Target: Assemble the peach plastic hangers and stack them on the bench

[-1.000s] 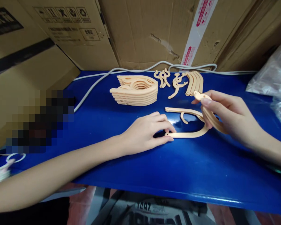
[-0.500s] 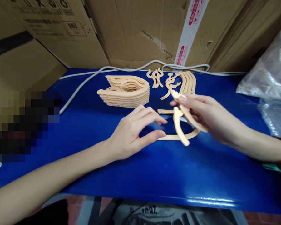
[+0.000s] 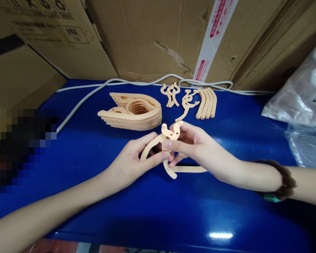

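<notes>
My left hand [image 3: 133, 160] and my right hand [image 3: 193, 146] meet over the blue table [image 3: 173, 211], both pinching peach plastic hanger parts [image 3: 171, 133] held together just above the surface. My left fingers grip a curved arm piece [image 3: 150, 147]; my right fingers hold the part with holes at its top. A curved strip [image 3: 189, 169] of the same plastic lies on the table under my right hand.
A stack of folded peach hangers [image 3: 133, 111] sits behind my hands. Small hook pieces [image 3: 170, 94] and several curved strips [image 3: 206, 102] lie further back. A white cable [image 3: 94, 92] runs along the cardboard boxes [image 3: 152, 38]. A clear plastic bag [image 3: 302, 102] lies at the right.
My right hand carried its hanger part leftward to my left hand. My left hand rose off the table and took hold of a curved piece; both now grip the parts together.
</notes>
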### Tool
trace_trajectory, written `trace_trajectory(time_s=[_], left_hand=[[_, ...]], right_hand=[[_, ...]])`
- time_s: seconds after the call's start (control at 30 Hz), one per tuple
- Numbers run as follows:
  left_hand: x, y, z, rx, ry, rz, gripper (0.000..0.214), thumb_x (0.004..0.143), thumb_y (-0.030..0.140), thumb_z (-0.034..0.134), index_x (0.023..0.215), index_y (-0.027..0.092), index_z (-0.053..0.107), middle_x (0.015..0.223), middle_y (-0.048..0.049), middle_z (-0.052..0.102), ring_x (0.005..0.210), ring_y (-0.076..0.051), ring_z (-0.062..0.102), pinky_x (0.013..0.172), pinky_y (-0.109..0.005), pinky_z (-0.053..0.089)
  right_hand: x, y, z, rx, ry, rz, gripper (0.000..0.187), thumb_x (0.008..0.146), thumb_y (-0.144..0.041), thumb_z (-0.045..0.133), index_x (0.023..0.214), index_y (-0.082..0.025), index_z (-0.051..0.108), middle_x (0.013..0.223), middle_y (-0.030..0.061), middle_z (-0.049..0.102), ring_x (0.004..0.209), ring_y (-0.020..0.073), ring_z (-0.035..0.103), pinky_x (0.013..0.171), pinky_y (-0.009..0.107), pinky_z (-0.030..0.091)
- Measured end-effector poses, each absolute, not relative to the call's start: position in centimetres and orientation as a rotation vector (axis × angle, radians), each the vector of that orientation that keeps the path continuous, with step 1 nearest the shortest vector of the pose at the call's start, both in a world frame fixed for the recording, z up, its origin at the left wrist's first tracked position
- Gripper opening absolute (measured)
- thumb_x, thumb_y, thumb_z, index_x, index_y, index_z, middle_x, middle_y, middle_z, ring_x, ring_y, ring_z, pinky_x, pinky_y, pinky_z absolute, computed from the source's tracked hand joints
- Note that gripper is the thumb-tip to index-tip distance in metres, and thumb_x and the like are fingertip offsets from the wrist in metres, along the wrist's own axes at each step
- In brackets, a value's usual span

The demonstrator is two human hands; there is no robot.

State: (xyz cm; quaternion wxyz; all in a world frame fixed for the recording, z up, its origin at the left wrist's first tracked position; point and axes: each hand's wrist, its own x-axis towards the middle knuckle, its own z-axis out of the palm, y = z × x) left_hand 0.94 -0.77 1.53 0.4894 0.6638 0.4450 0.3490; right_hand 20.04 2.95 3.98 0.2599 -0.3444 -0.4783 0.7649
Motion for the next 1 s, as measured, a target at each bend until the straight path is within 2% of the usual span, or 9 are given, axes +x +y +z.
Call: trace_trajectory(time_s=[0.1, 0.2, 0.33, 0.47, 0.57, 0.77, 1.0], left_hand=[[1.1, -1.1, 1.5, 1.492, 1.052, 0.867, 0.016, 0.100, 0.034, 0.059, 0.092, 0.019, 0.060, 0.079, 0.0058, 0.064, 0.067, -0.007, 0.058, 0.063, -0.016, 0.046], [1.1, -1.6, 1.2, 1.419, 1.053, 0.851, 0.030, 0.105, 0.042, 0.047, 0.086, 0.019, 0.051, 0.068, 0.0066, 0.050, 0.056, -0.006, 0.047, 0.052, -0.017, 0.040], [1.0, -1.9, 0.8, 1.354, 1.002, 0.838, 0.034, 0.105, 0.046, 0.046, 0.084, 0.019, 0.046, 0.063, 0.0075, 0.040, 0.055, -0.007, 0.037, 0.049, -0.018, 0.033], [1.3, -2.0, 0.8, 1.338, 1.005, 0.799, 0.039, 0.106, 0.047, 0.045, 0.080, 0.018, 0.045, 0.062, 0.0071, 0.039, 0.054, -0.006, 0.033, 0.049, -0.019, 0.027], [1.6, -2.1, 0.8, 1.293, 1.007, 0.766, 0.041, 0.104, 0.048, 0.048, 0.078, 0.018, 0.046, 0.064, 0.0067, 0.036, 0.056, -0.006, 0.032, 0.050, -0.020, 0.026], [1.7, -2.1, 0.8, 1.385, 1.000, 0.739, 0.039, 0.105, 0.042, 0.046, 0.074, 0.017, 0.050, 0.063, 0.0065, 0.038, 0.058, -0.007, 0.035, 0.055, -0.021, 0.030], [1.4, -2.0, 0.7, 1.700, 1.030, 0.781, 0.044, 0.107, 0.038, 0.044, 0.068, 0.017, 0.047, 0.063, 0.0058, 0.045, 0.058, -0.007, 0.039, 0.059, -0.022, 0.032]], right_hand=[[19.8, 3.1, 4.2, -0.973, -1.296, 2.008, 0.038, 0.075, -0.025, 0.084, 0.082, -0.021, 0.047, 0.077, -0.0056, 0.065, 0.069, 0.0108, 0.070, 0.067, 0.026, 0.063], [19.9, 3.0, 4.4, -1.048, -1.369, 1.867, 0.031, 0.077, -0.028, 0.082, 0.084, -0.020, 0.053, 0.075, -0.0042, 0.065, 0.066, 0.0108, 0.068, 0.060, 0.023, 0.061], [20.7, 2.3, 4.0, -1.052, -1.465, 1.583, 0.031, 0.081, -0.029, 0.080, 0.097, -0.022, 0.054, 0.073, -0.0066, 0.063, 0.066, 0.0113, 0.067, 0.061, 0.024, 0.059], [22.1, 1.4, 3.3, -1.091, -1.706, 1.343, 0.029, 0.088, -0.032, 0.073, 0.110, -0.023, 0.056, 0.077, -0.0041, 0.068, 0.074, 0.0133, 0.067, 0.064, 0.024, 0.053], [23.3, 1.0, 3.6, -1.147, -1.845, 1.236, 0.020, 0.090, -0.038, 0.072, 0.099, -0.023, 0.064, 0.074, -0.0032, 0.068, 0.070, 0.0127, 0.063, 0.062, 0.024, 0.049], [25.0, 0.2, 4.1, -1.215, -1.915, 1.049, 0.022, 0.086, -0.045, 0.075, 0.090, -0.024, 0.072, 0.076, -0.0016, 0.070, 0.062, 0.0115, 0.058, 0.052, 0.023, 0.041], [24.5, -0.4, 2.3, -1.107, -1.921, 1.012, 0.027, 0.090, -0.045, 0.071, 0.105, -0.021, 0.070, 0.088, -0.0003, 0.072, 0.073, 0.0136, 0.064, 0.065, 0.025, 0.048]])
